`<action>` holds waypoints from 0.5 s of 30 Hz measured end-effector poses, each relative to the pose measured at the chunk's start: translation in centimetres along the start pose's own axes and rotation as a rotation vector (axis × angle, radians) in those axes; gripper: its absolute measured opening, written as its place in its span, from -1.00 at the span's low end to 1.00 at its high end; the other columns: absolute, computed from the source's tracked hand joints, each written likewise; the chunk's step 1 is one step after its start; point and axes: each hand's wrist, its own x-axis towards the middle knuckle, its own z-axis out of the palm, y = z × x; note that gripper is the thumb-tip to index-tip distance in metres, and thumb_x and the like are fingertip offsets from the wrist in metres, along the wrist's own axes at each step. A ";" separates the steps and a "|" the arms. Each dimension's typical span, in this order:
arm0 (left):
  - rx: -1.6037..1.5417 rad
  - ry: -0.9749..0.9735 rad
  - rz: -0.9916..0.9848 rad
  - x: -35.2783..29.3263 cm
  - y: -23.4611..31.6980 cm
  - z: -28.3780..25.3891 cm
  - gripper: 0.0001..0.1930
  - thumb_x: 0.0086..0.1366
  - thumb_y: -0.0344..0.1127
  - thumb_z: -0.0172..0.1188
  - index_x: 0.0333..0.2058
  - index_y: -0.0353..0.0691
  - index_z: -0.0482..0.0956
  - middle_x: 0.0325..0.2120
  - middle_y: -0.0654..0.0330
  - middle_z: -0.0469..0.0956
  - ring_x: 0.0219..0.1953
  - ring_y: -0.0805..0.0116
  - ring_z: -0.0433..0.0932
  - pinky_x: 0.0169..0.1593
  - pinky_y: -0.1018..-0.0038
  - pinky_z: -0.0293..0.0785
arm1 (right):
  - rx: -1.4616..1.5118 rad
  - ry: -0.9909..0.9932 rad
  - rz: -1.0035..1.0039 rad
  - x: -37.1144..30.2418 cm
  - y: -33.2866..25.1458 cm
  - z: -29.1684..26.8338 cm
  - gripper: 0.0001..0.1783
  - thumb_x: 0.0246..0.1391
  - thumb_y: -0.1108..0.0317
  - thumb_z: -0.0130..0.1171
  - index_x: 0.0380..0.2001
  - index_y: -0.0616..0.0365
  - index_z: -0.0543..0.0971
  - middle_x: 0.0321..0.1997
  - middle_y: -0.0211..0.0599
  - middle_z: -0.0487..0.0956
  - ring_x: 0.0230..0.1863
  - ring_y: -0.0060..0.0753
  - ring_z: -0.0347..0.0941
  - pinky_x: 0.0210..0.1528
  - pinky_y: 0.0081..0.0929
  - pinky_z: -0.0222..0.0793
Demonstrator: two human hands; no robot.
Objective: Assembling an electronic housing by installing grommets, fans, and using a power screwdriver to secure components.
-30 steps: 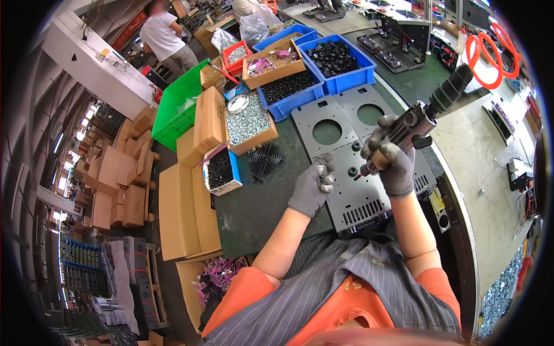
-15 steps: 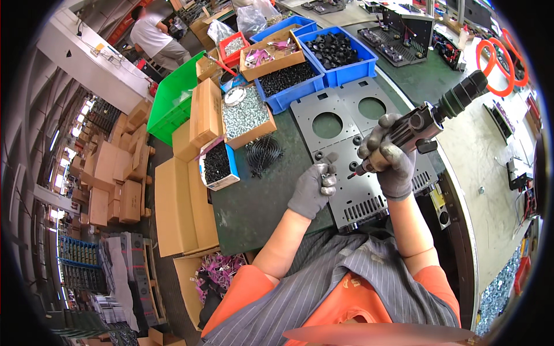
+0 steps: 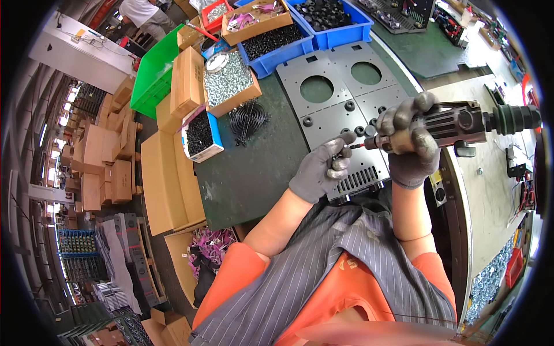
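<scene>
The right hand (image 3: pixel 414 141) grips the driver (image 3: pixel 453 124), right of centre; the left hand (image 3: pixel 320 168) is curled closed at the bit (image 3: pixel 359 145), contents unclear. Upper centre: blue bin (image 3: pixel 345 37), black parts (image 3: pixel 323 14); carton (image 3: pixel 238 99), silver fasteners (image 3: pixel 228 79).

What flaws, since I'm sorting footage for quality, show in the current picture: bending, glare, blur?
Head view: strong fisheye bending toward the rim, with black corners; head view: washed-out glare near the upper right; head view: a pinkish, out-of-focus smear along the lower edge; head view: the power tool and the right hand gripping it look fairly sharp.
</scene>
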 end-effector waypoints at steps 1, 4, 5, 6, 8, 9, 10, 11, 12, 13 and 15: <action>0.015 -0.028 -0.010 0.2 -0.4 0.3 -0.67 0.34 -0.30 -0.03 0.02 -0.31 0.36 -0.44 0.32 0.39 -0.55 0.69 0.25 -0.60 0.80 0.17 | -0.012 0.004 0.007 -0.2 -0.3 -0.2 -0.40 -0.20 0.32 0.25 -0.04 0.07 0.25 -0.34 -0.25 0.41 -0.39 -0.28 0.40 -0.33 -0.33 0.45; 0.031 -0.033 -0.035 0.8 -0.6 0.8 -0.67 0.35 -0.29 -0.03 0.01 -0.32 0.37 -0.44 0.30 0.39 -0.56 0.68 0.25 -0.61 0.80 0.17 | 0.018 0.006 0.030 -0.4 -0.7 -0.5 -0.42 -0.18 0.33 0.25 -0.05 0.03 0.25 -0.29 -0.25 0.41 -0.37 -0.26 0.39 -0.36 -0.32 0.44; -0.007 -0.089 -0.058 1.1 -0.5 0.6 -0.66 0.32 -0.28 0.01 0.02 -0.31 0.36 -0.43 0.28 0.43 -0.55 0.65 0.25 -0.62 0.80 0.17 | 0.047 -0.068 0.036 -0.5 -0.8 -1.7 -0.42 -0.16 0.32 0.24 -0.04 0.01 0.24 -0.26 -0.25 0.39 -0.34 -0.22 0.39 -0.38 -0.30 0.44; -0.050 -0.141 -0.072 1.0 -0.6 0.6 -0.64 0.30 -0.27 0.05 0.02 -0.29 0.35 -0.41 0.26 0.48 -0.53 0.62 0.24 -0.62 0.80 0.16 | 0.079 -0.099 0.006 -0.3 -0.7 -1.9 -0.43 -0.15 0.35 0.21 -0.02 0.04 0.24 -0.28 -0.23 0.39 -0.33 -0.20 0.40 -0.37 -0.29 0.45; -0.119 -0.179 -0.077 1.0 -0.6 0.4 -0.66 0.30 -0.28 0.05 0.01 -0.28 0.37 -0.34 0.21 0.51 -0.53 0.60 0.26 -0.60 0.78 0.19 | 0.047 -0.037 -0.040 -0.5 -0.9 -1.6 -0.46 -0.12 0.36 0.17 -0.02 0.04 0.26 -0.28 -0.20 0.40 -0.32 -0.18 0.41 -0.38 -0.30 0.45; -0.111 -0.181 -0.076 1.1 -0.5 0.6 -0.67 0.31 -0.30 0.04 0.01 -0.28 0.38 -0.34 0.20 0.50 -0.54 0.59 0.26 -0.60 0.77 0.21 | 0.048 -0.047 -0.056 -0.3 -1.0 -1.6 -0.50 -0.10 0.37 0.13 -0.02 0.04 0.27 -0.29 -0.18 0.40 -0.32 -0.18 0.41 -0.38 -0.31 0.44; -0.101 -0.183 -0.074 1.2 -0.5 0.7 -0.69 0.31 -0.31 0.03 0.00 -0.27 0.38 -0.34 0.20 0.49 -0.54 0.58 0.27 -0.59 0.76 0.22 | 0.073 -0.076 -0.074 -0.2 -1.1 -1.8 -0.50 -0.08 0.35 0.12 -0.01 0.04 0.28 -0.29 -0.19 0.41 -0.32 -0.18 0.41 -0.38 -0.33 0.44; -0.106 -0.168 -0.083 1.4 -0.4 1.0 -0.72 0.32 -0.33 0.00 -0.02 -0.28 0.40 -0.38 0.19 0.47 -0.55 0.57 0.28 -0.58 0.74 0.25 | 0.056 -0.095 -0.080 0.2 -1.2 -1.9 -0.51 -0.08 0.34 0.12 -0.01 0.05 0.29 -0.30 -0.20 0.42 -0.31 -0.19 0.42 -0.37 -0.34 0.43; -0.114 -0.166 -0.099 1.5 -0.5 1.2 -0.72 0.32 -0.33 0.00 -0.02 -0.28 0.40 -0.38 0.19 0.47 -0.55 0.57 0.28 -0.58 0.74 0.25 | 0.039 -0.115 -0.086 0.3 -1.4 -2.0 -0.51 -0.08 0.33 0.12 -0.01 0.05 0.30 -0.30 -0.22 0.43 -0.31 -0.20 0.43 -0.37 -0.36 0.43; -0.118 -0.156 -0.106 1.6 -0.7 1.4 -0.72 0.32 -0.34 -0.01 -0.03 -0.28 0.40 -0.40 0.19 0.45 -0.55 0.57 0.28 -0.58 0.74 0.26 | 0.030 -0.103 -0.087 0.2 -1.5 -2.1 -0.51 -0.08 0.33 0.12 -0.01 0.05 0.30 -0.30 -0.22 0.43 -0.31 -0.20 0.43 -0.37 -0.36 0.43; -0.107 -0.125 -0.106 1.7 -0.8 1.7 -0.72 0.31 -0.34 0.00 -0.04 -0.29 0.41 -0.43 0.20 0.42 -0.56 0.58 0.27 -0.59 0.75 0.26 | 0.026 -0.099 -0.060 0.1 -1.7 -2.2 -0.51 -0.07 0.31 0.12 -0.01 0.06 0.31 -0.29 -0.25 0.45 -0.29 -0.22 0.46 -0.37 -0.39 0.42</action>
